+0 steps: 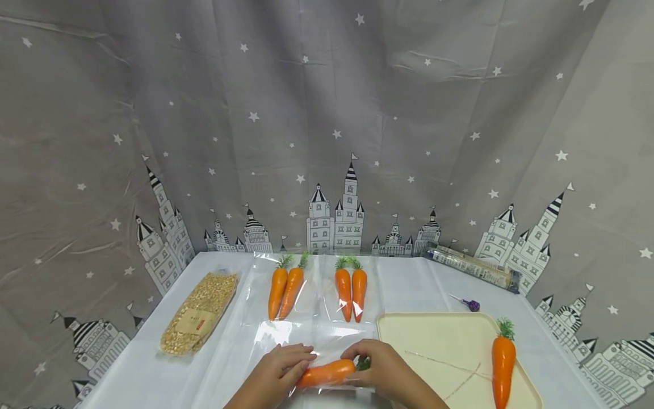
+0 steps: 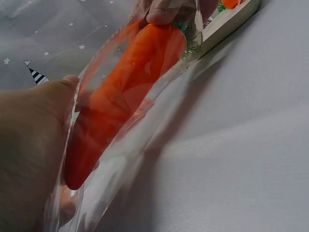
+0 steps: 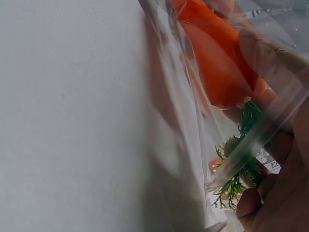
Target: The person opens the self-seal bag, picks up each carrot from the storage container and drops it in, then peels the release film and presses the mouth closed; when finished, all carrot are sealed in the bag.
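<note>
An orange carrot (image 1: 326, 373) with green leafy top (image 3: 231, 186) lies sideways in a clear plastic bag (image 1: 337, 339) at the table's front. My right hand (image 1: 385, 368) grips the carrot's thick end; in the right wrist view its fingers reach inside the bag around the carrot and leaves. On the other side, my left hand (image 1: 278, 372) holds the bag beside the carrot's narrow tip, with the film between thumb and fingers in the left wrist view. Behind them lie two bags, a left pair of carrots (image 1: 284, 292) and a right pair of carrots (image 1: 351, 292).
To the right sits a cream tray (image 1: 434, 321) with a single carrot (image 1: 503, 366) over its right edge and thin clear strips (image 1: 449, 363) in it. A lollipop (image 1: 471, 305) and a wrapped long packet (image 1: 475, 268) lie behind. A bag of grain (image 1: 199, 312) stands left.
</note>
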A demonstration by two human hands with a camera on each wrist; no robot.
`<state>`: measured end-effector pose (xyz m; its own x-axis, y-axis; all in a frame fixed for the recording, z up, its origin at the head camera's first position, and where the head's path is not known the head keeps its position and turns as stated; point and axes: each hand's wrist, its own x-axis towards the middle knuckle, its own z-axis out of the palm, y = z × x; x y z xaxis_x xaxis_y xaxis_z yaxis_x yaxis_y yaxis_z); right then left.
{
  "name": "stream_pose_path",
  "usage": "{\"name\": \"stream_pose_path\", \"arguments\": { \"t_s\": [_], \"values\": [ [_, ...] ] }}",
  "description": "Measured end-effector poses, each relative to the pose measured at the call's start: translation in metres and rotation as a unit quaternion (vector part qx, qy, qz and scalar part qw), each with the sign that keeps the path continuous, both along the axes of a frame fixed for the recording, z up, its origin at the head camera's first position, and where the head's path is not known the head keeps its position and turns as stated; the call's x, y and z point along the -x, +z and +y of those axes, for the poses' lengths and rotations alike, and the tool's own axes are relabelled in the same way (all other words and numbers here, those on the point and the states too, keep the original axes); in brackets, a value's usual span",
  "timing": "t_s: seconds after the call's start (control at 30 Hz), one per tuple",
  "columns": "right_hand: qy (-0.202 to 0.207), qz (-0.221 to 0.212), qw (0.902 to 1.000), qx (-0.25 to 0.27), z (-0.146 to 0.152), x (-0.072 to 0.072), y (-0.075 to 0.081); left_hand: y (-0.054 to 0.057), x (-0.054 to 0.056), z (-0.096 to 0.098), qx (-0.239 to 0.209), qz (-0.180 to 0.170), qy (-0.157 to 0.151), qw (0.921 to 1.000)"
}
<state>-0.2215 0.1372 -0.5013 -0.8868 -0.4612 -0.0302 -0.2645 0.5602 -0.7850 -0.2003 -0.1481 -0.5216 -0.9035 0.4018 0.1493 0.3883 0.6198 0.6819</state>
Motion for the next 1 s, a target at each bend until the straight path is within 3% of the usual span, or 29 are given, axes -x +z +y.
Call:
{"name": "stream_pose_path", "arguments": {
  "t_s": [0.33,0.43,0.77,1.0],
  "values": [
    [-0.014,-0.035,0.9991,-0.021,-0.008,0.0,-0.01,-0.001,0.0,-0.001,0.002,-0.001,-0.01,1.0],
    [-0.001,-0.024,0.999,-0.038,-0.007,0.001,-0.011,0.0,0.0,-0.001,0.002,0.008,-0.011,0.9999],
    [0.046,-0.06,0.9961,-0.046,0.009,-0.001,-0.001,-0.005,-0.002,-0.001,-0.006,0.062,-0.016,0.998],
    [0.045,-0.059,0.9965,-0.04,0.007,0.001,-0.008,-0.005,-0.001,-0.001,-0.004,0.047,-0.013,0.9988]
  ]
}}
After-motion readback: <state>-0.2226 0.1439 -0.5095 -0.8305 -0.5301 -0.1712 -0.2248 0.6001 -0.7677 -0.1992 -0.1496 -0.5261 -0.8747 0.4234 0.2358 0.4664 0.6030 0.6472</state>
